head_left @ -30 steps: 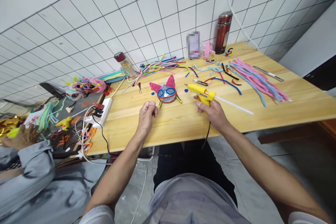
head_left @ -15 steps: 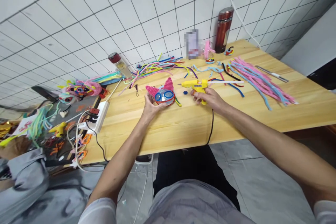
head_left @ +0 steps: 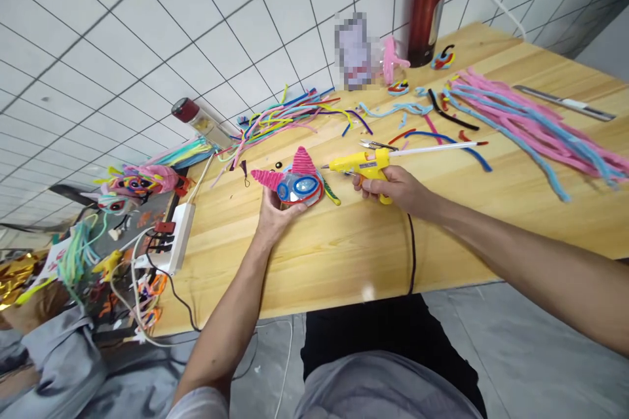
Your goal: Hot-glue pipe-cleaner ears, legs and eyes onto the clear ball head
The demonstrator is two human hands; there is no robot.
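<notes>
My left hand [head_left: 278,217] grips a clear craft piece [head_left: 297,188] with pink pipe-cleaner ears and blue rings, thumb at its lower edge. A red strand runs round its lower side, and a green-and-yellow strip [head_left: 331,191] lies against its right. In my right hand [head_left: 393,188] is a yellow glue gun [head_left: 361,165], its fingers wrapped round the handle. A pale glue stick [head_left: 437,148] sticks out of the gun's back. The nozzle points left, close to the right pink ear. Small scissors [head_left: 377,145] lie just behind the gun.
Pink and blue pipe cleaners [head_left: 521,124] and a metal ruler [head_left: 565,103] lie at right. Loose pipe cleaners [head_left: 285,114], a jar [head_left: 202,121] and a red thermos [head_left: 428,6] stand or lie along the back. A power strip [head_left: 181,236] is at left, near another person's sleeve [head_left: 63,347].
The view has come closer and shifted. The glue gun's nozzle is nearer the craft piece, which has turned slightly. The scissors behind the gun now show.
</notes>
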